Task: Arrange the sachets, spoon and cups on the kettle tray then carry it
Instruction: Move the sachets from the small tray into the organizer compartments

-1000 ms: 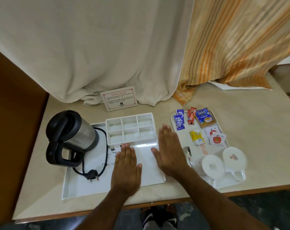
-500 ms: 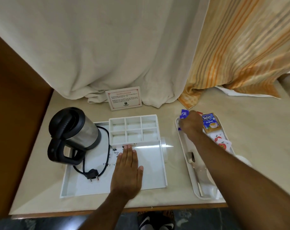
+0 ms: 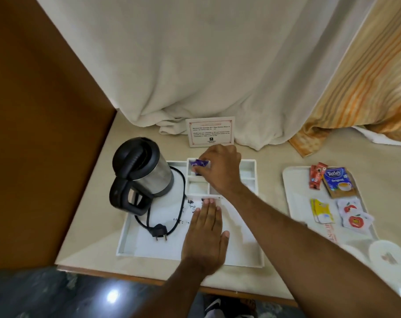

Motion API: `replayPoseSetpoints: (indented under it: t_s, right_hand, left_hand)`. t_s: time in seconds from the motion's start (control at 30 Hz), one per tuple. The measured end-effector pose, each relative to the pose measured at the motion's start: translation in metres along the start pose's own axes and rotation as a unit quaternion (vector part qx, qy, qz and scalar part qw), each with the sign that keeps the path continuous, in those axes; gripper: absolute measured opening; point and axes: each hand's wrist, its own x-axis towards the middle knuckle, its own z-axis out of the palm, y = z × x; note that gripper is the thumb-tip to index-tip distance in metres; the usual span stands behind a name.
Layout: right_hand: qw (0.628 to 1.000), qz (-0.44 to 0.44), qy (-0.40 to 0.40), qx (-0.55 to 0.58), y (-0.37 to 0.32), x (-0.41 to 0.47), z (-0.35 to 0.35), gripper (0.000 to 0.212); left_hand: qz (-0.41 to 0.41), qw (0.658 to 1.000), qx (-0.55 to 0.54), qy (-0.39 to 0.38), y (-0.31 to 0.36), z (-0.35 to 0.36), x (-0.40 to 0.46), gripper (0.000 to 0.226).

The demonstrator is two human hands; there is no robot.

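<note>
The white kettle tray (image 3: pixel 130 237) holds a steel and black kettle (image 3: pixel 141 173) with its cord and a white compartment box (image 3: pixel 248 169) at the back. My right hand (image 3: pixel 220 171) grips blue sachets (image 3: pixel 199 165) over the box's back-left compartment. Flat on the tray floor in front of the box lies my left hand (image 3: pixel 206 237), fingers together. On the small white tray (image 3: pixel 295 203) at the right lie red sachets (image 3: pixel 316 176), a Tetley tea bag (image 3: pixel 338 182), yellow sachets (image 3: pixel 322 211) and white sachets (image 3: pixel 353 214). An upturned white cup (image 3: pixel 388 254) shows at its near end; my right arm hides the spoon.
A printed card (image 3: pixel 210 131) stands behind the kettle tray against a white curtain (image 3: pixel 206 65). A brown wooden panel (image 3: pixel 34 134) walls the counter's left side. An orange striped curtain (image 3: pixel 366 95) hangs at the right. The counter's front edge runs just below the tray.
My right hand has picked blue sachets off the small tray and carried them left, over the compartment box. The left hand has stayed on the kettle tray. The camera has swung left.
</note>
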Motion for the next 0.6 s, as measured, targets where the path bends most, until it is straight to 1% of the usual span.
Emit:
replayPoseSetpoints:
  t_s: [0.1,0.17,0.2,0.27,0.3,0.33,0.37,0.4,0.43,0.5,0.53,0.6]
  right_hand:
    - [0.999,0.011,-0.011,-0.035,0.007,-0.006,0.011,0.043]
    - [0.999,0.038,-0.004,-0.012,0.008,-0.007,0.008,0.052]
    - [0.999,0.047,0.012,0.016,0.008,-0.006,0.001,0.052]
    - [0.992,0.057,0.068,0.09,0.014,-0.005,-0.021,0.047]
    - [0.985,0.067,0.109,0.112,0.023,-0.007,-0.036,0.041]
    - [0.978,0.088,0.151,0.117,0.036,-0.01,-0.052,0.033]
    - [0.968,0.129,0.185,0.106,0.052,-0.015,-0.068,0.026]
    - [0.959,0.185,0.201,0.075,0.07,-0.019,-0.083,0.023]
    - [0.949,0.249,0.19,0.02,0.092,-0.026,-0.099,0.022]
    - [0.928,0.347,0.112,-0.082,0.13,-0.041,-0.119,0.025]
    - [0.918,0.374,0.084,-0.102,0.144,-0.047,-0.124,0.025]
    - [0.904,0.411,0.074,-0.086,0.158,-0.054,-0.129,0.023]
  left_hand:
    - [-0.004,1.0,0.002,0.0,0.0,-0.001,0.0,0.067]
    - [-0.004,1.0,0.008,-0.004,0.0,-0.001,0.0,0.067]
    - [-0.004,1.0,0.01,-0.002,-0.001,-0.001,0.0,0.067]
    - [0.003,1.0,0.006,0.002,-0.004,-0.002,-0.001,0.066]
    - [0.009,1.0,0.006,0.004,-0.004,-0.002,-0.001,0.066]
    - [0.013,1.0,0.006,0.006,-0.004,-0.001,-0.002,0.066]
    - [0.015,1.0,0.005,0.01,-0.005,-0.001,-0.002,0.066]
    - [0.016,1.0,0.0,0.013,-0.007,0.0,-0.003,0.066]
    - [0.023,1.0,-0.006,0.016,-0.006,0.001,-0.003,0.066]
    - [0.03,0.999,-0.004,0.015,-0.005,0.002,-0.002,0.066]
    - [0.031,0.999,0.0,0.012,-0.004,0.003,-0.002,0.067]
    - [0.032,0.999,0.005,0.009,-0.004,0.003,-0.002,0.067]
